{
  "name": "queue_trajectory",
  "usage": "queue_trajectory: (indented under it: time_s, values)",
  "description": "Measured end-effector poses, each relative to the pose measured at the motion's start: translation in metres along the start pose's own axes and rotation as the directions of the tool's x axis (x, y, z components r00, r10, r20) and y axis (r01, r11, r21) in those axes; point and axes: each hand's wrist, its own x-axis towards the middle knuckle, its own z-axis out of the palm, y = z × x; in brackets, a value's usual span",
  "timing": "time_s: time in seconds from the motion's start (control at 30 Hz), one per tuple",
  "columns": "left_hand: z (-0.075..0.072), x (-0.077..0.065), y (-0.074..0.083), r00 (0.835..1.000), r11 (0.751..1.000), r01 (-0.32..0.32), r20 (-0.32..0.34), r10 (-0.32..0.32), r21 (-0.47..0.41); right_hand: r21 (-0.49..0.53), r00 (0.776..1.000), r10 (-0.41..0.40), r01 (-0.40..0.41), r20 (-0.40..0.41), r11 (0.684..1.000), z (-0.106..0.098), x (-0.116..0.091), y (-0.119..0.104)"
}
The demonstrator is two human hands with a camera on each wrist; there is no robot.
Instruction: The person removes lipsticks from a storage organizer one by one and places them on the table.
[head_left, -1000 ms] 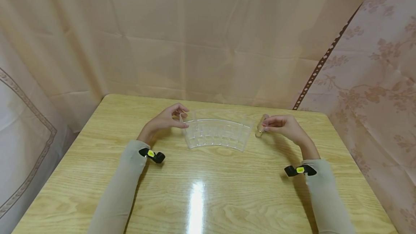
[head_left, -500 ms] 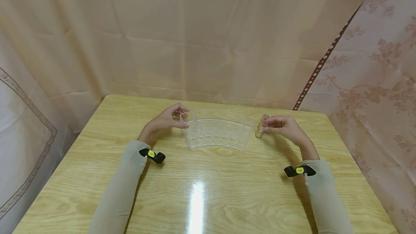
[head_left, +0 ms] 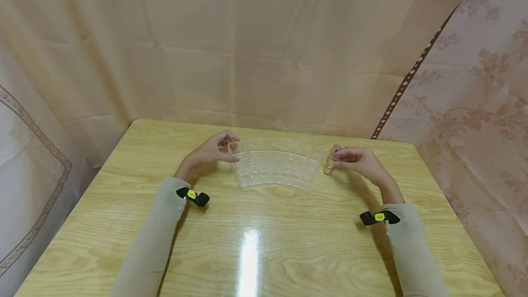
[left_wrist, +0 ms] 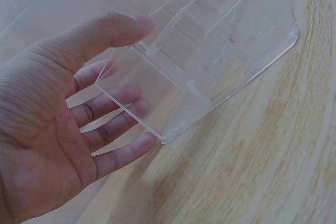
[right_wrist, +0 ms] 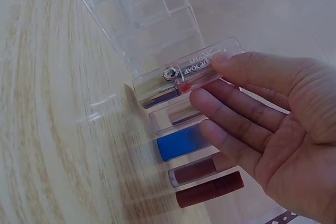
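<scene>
A clear, curved, tiered plastic organizer [head_left: 274, 168] with several compartments stands near the table's far side. My left hand [head_left: 208, 151] holds its left end, the thumb on the inner side and the fingers round the outer wall, as the left wrist view shows. To the right of the organizer, my right hand [head_left: 365, 163] pinches a gold lipstick tube [right_wrist: 157, 86] with a clear lettered cap section between thumb and fingers. The lipstick stands roughly upright beside the organizer's right end; whether its base touches the table I cannot tell.
In the right wrist view several more tubes stand in a row past the held one, among them a blue tube [right_wrist: 181, 142] and a dark red tube [right_wrist: 210, 189]. The wooden table [head_left: 313, 242] backs onto a beige curtain [head_left: 264, 58].
</scene>
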Motion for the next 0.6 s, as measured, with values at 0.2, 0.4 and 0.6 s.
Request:
queue_trajectory:
  time_s: [0.2, 0.4, 0.6]
  values:
    - [-0.0004, -0.0006, 0.0004, 1.000, 1.000, -0.005, 0.003, 0.005, -0.002, -0.011, 1.000, -0.024, 0.024, -0.001, 1.000, 0.0027, -0.0013, -0.0005]
    - [-0.0005, 0.0002, 0.0008, 1.000, 1.000, 0.001, -0.002, -0.001, 0.002, -0.031, 1.000, -0.011, 0.010, -0.012, 0.999, 0.0043, -0.0013, 0.0036]
    - [-0.0004, 0.0001, 0.0015, 1.000, 1.000, 0.005, -0.010, -0.005, 0.001, -0.043, 1.000, 0.003, -0.004, -0.017, 0.999, 0.0036, -0.0017, 0.0049]
